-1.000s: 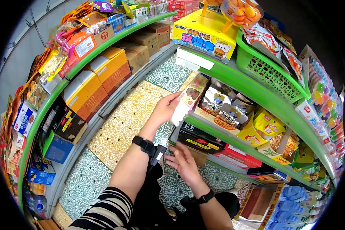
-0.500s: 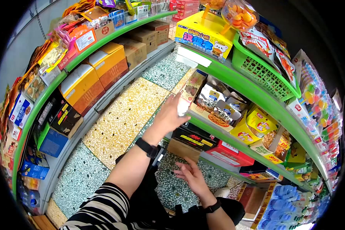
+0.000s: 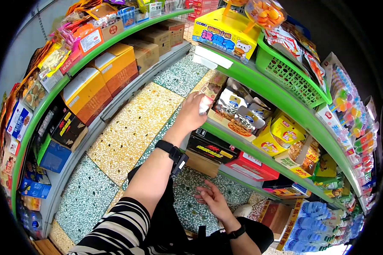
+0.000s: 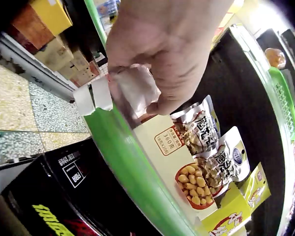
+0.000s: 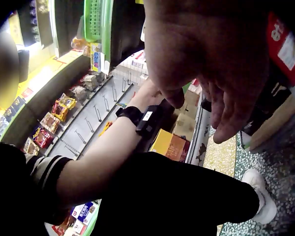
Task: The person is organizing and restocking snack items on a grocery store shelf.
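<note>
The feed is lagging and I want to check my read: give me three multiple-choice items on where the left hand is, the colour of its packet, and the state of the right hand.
1. Where is the left hand?
A. on the floor
B. at the green shelf edge
C. in a basket
2. What colour is the packet that it grips?
A. white
B. red
C. black
3. How is the right hand?
A. gripping a box
B. pinching a bag
C. open, holding nothing
Key: 1 B, the left wrist view shows it just above the green lip; 2 A, the wrapper shows white in both views; 3 C, it hangs loose with nothing in it.
</note>
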Motion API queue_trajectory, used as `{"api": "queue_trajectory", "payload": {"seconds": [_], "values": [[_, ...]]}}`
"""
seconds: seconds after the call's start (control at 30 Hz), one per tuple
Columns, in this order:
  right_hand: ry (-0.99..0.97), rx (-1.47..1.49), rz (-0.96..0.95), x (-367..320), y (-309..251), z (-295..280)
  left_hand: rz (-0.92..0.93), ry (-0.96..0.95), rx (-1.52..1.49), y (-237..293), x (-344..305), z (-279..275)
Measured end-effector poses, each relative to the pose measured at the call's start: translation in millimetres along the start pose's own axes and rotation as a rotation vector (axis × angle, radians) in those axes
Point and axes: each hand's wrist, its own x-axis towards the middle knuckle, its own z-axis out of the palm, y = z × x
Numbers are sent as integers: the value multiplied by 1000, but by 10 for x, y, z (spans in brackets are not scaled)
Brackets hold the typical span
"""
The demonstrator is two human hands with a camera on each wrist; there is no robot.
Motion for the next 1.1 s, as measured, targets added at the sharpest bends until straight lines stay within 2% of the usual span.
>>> {"api": "queue_trajectory", "payload": {"seconds": [0.1,0.2,0.4,0.43,0.53,0.63,0.77,0.87,0.93,1.0,1.1], "values": [[18,-2,3,-50,49,-59,-43,-54,-56,-36,35,36],[25,24,6,-97,102,-103,-49,-10,-133,-68,60,112],[30,41,-11,-221,226,-228,-44,-66,-3,31,51,152],[32,38,-6,-242,206,-229,-101,-112,-7,88,45,103],[38,21,-22,-296,179,-278,-73,-76,73,110,3,124],[68,-2,-87,-337,177,-393,-39,50,199,188,-82,105],[204,14,-188,-373,-68,-577,128,299,72,491,-197,-16],[293,29,-296,-375,-263,-761,135,100,-222,865,-454,12],[354,39,-325,-380,-403,-847,38,-232,-423,1068,-656,174],[406,-11,-380,-369,-515,-947,152,-474,-378,1319,-773,313],[505,-65,-465,-395,-818,-1034,175,-971,-212,1419,-895,536]]}}
